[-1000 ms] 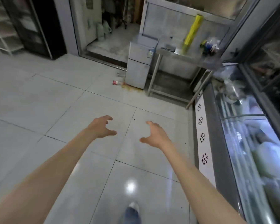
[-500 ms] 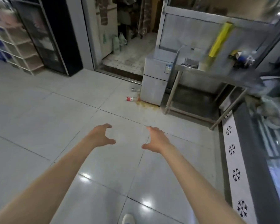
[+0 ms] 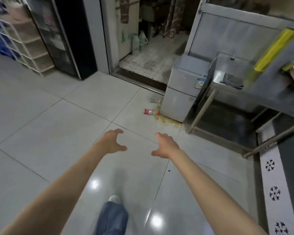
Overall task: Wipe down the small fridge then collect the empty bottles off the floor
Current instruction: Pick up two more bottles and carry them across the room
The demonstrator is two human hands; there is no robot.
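While both arms are reaching out over the tiled floor [image 3: 41,126], the left hand [image 3: 112,141] and right hand [image 3: 166,146] are hanging with loosely spread grips, holding nothing. Further off, a red-labelled bottle [image 3: 150,112] and clear bottle [image 3: 155,100] are lying beside the small fridge [image 3: 183,92], which is standing against the steel bench [image 3: 261,92].

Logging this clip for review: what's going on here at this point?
A person is on the tiled floor facing a small grey fridge beside a steel table. Both the left hand and the right hand are held out in front, fingers loosely curled, holding nothing. Two bottles lie on the floor by the fridge: a red-labelled bottle next to a brownish spill, and a clear bottle behind it. A grey cloth lies on the table. Nothing is being wiped or picked up at this moment.
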